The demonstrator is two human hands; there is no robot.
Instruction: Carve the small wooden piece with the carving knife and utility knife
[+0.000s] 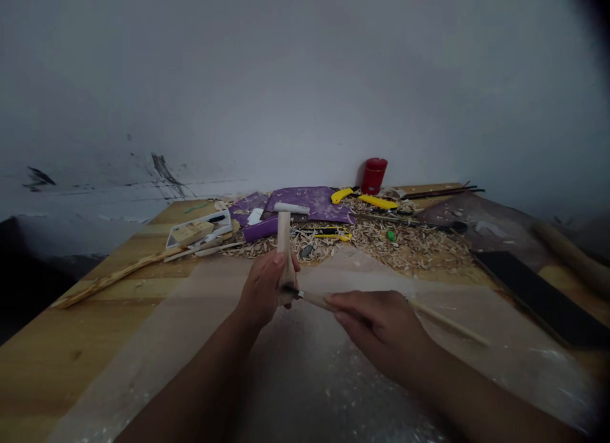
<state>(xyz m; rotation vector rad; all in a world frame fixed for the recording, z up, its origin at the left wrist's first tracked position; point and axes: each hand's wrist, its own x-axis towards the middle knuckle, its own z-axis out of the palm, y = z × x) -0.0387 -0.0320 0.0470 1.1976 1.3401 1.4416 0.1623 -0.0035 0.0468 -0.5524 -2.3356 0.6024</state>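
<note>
My left hand is closed round a pale wooden piece that stands upright and widens toward its lower end. My right hand is closed round a thin carving tool with a long wooden handle; its handle trails to the right. The tool's small metal tip touches the bottom of the wooden piece. Both hands hover over a sheet of clear plastic spread on the wooden table.
Behind the hands lies a pile of wood shavings with yellow-handled cutters, purple sheets, a red jar and a white tray. A long stick lies left; a dark slab and roller lie right.
</note>
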